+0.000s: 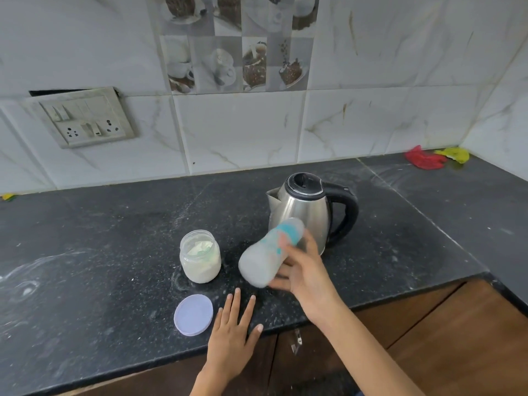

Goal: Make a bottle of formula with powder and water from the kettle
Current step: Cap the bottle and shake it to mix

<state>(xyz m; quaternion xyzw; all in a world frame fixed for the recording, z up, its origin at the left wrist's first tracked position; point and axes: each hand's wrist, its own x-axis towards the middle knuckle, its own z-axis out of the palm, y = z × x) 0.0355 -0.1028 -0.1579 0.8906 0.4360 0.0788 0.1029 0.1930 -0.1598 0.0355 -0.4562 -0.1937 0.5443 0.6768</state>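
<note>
The dark tabletop (85, 252) lies bare and wide to the left, while its front edge runs just under the left hand (233, 332), which rests flat with fingers spread beside the loose lid (193, 314). The right hand (305, 270) reaches forward, fingers clamped on the tilted, blurred bottle (265, 252), held above the tabletop between the open powder jar (200, 260) and the kettle (307, 212).
</note>
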